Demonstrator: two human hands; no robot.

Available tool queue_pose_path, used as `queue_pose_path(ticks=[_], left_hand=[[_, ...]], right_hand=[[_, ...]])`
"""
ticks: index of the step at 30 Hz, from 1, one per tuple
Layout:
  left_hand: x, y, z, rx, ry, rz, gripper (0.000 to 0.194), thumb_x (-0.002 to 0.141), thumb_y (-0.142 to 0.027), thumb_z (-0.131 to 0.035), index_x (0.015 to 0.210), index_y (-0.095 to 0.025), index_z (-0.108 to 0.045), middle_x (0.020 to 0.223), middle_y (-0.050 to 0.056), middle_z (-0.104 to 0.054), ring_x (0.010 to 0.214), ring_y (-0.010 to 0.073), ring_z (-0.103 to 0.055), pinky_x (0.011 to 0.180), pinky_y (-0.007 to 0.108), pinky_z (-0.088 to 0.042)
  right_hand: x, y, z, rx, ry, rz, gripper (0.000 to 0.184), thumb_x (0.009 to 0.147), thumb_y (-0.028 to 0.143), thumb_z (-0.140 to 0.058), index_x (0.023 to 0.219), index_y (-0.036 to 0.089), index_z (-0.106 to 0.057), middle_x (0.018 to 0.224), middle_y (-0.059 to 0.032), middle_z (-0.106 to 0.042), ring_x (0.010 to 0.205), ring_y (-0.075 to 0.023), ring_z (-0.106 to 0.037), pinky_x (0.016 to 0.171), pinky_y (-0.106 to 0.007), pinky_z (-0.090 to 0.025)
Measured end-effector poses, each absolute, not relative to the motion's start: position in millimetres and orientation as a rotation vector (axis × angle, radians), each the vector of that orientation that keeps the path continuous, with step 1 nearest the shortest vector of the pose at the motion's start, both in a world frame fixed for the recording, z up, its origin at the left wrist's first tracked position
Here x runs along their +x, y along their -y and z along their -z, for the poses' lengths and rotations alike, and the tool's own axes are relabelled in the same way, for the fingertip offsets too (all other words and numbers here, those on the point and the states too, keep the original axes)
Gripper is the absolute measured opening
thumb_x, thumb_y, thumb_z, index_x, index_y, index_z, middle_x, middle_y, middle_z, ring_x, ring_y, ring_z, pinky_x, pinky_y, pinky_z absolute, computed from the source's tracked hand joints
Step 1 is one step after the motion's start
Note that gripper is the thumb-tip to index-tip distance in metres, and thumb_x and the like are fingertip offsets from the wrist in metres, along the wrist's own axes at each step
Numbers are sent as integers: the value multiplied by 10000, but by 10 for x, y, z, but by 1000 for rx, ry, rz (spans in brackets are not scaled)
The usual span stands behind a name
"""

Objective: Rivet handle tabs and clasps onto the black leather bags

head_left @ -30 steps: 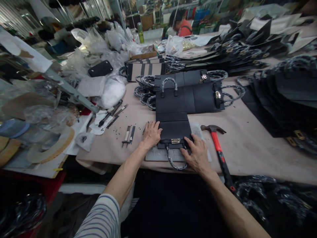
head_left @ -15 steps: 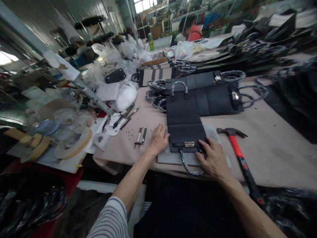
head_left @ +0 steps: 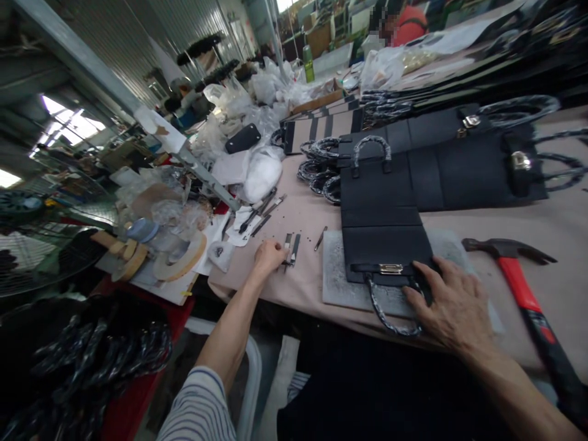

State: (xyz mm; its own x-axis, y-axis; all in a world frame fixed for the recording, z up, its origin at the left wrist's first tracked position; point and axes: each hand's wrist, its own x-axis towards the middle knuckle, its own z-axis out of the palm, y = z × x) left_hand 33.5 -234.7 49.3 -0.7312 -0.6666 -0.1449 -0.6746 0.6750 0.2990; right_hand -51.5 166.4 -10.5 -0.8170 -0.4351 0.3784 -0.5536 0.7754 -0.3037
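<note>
A black handbag panel [head_left: 383,245] lies flat over a grey slab [head_left: 333,269], its gold clasp [head_left: 390,268] and plastic-wrapped handle [head_left: 386,321] towards me. My right hand [head_left: 452,306] rests on the panel's near right corner beside the handle, fingers spread. My left hand [head_left: 270,254] is at the small metal strip tools [head_left: 295,250] left of the slab, fingertips pinched together; whatever is between them is too small to make out. A thin dark tool [head_left: 320,239] lies between those strips and the slab. A claw hammer [head_left: 519,285] with a red and black handle lies to the right.
More black bag panels [head_left: 478,174] with wrapped handles lie behind. Knives and tools [head_left: 261,214], a plastic bag [head_left: 261,174] and tape rolls [head_left: 181,260] are at left. A metal post [head_left: 202,168] slants beside the table. A person in red [head_left: 408,24] is at the back.
My left hand has left the panel's left edge and moved left to the metal strips, its fingers now pinched. My right hand stays on the panel. The view has shifted left.
</note>
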Motion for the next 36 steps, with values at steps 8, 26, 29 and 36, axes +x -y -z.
queue_pose_path(ticks=[8, 26, 29, 36], left_hand=[[114, 2413, -523, -1120, -2573, -771, 307, 613, -202, -849, 452, -191, -588, 350, 7, -487, 468, 210, -600, 557, 303, -496], [74, 1006, -252, -522, -2663, -2353, 279, 872, -425, -712, 1015, -197, -638, 1007, 75, -770, 949, 216, -756, 899, 357, -615], [63, 881, -237, -391, -2689, -2375, 211, 885, -332, -707, 1028, -195, -635, 1028, 81, -772, 984, 224, -759, 938, 365, -608], [113, 836, -200, -315, -2838, -2101, 159, 926, -336, -653, 1028, -215, -632, 1093, 103, -741, 1097, 251, -724, 1030, 415, -582]], right_hand=[[-521, -1678, 74, 756, 2730, -546, 517, 980, 465, -499, 1388, 162, -593, 1520, -206, -490, 1412, -393, -454, 1159, -637, -360], [-512, -1687, 28, 754, 2757, -620, 508, 963, 461, -530, 1393, 192, -570, 1536, -188, -462, 1430, -385, -427, 1185, -608, -324], [-506, -1682, 16, 747, 2767, -624, 509, 959, 453, -532, 1398, 199, -565, 1545, -182, -455, 1436, -387, -420, 1193, -616, -310], [-496, -1663, -20, 736, 2791, -628, 525, 952, 443, -520, 1416, 199, -549, 1563, -180, -429, 1450, -405, -393, 1208, -626, -278]])
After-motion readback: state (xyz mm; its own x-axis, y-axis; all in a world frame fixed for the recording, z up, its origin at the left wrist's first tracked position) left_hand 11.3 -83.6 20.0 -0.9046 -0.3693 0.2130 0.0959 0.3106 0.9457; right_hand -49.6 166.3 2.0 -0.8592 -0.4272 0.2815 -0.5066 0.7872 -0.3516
